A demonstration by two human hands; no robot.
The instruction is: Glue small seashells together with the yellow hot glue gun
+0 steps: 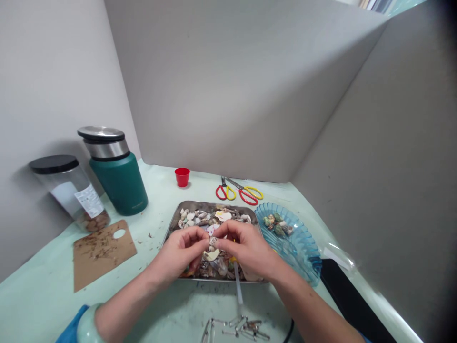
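Observation:
My left hand [185,248] and my right hand [246,243] meet over a metal tray [173,224], fingertips pinched together. Between them is a small pale shell with dark specks [213,241], partly covered by the fingers. The tray beneath is filled with many shells and fragments, among them a pale yellow curved piece [211,255] just below my fingertips and a white and yellow piece [223,216] behind them. Close to my right wrist, a thin whitish stick [238,285] leans over the tray's front edge.
A blue scalloped dish [307,247] holds several greenish shells [279,226]. Scissors [225,190] and larger scissors [252,194] lie behind the tray, near a red cup [182,177]. Leftward are a green flask [121,183], a jar [71,190] and cardboard [103,267]. Metal pieces [243,326] lie in front.

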